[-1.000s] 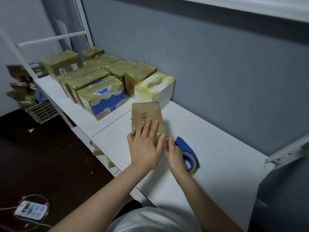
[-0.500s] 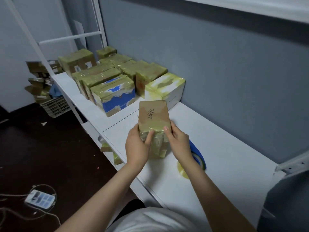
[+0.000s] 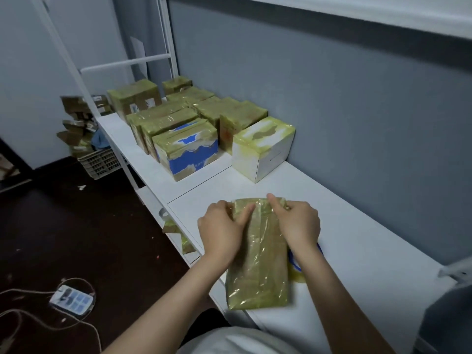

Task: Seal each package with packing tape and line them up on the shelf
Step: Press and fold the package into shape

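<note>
Held between both hands: the package (image 3: 258, 267), wrapped all over in yellowish film. Its near end hangs low at the shelf (image 3: 357, 251) edge; resting or just clear, cannot tell. The left hand (image 3: 221, 227) grips the far left corner, thumb laid across the top face. The right hand (image 3: 298, 223) grips the far right corner, thumb raised at the far edge. The tape roll (image 3: 296, 270) lies under the right wrist, mostly hidden. The sealed packages (image 3: 189, 146) stand in rows beyond the hands, leftward, with the white box (image 3: 263, 149) closest.

Judgement: smoothing stage. Film looks wrinkled at the far end. Press thumbs outward from centre, fold loose ends flat round the corners, and check that no flap lifts before lining it up beside the white box.
</note>
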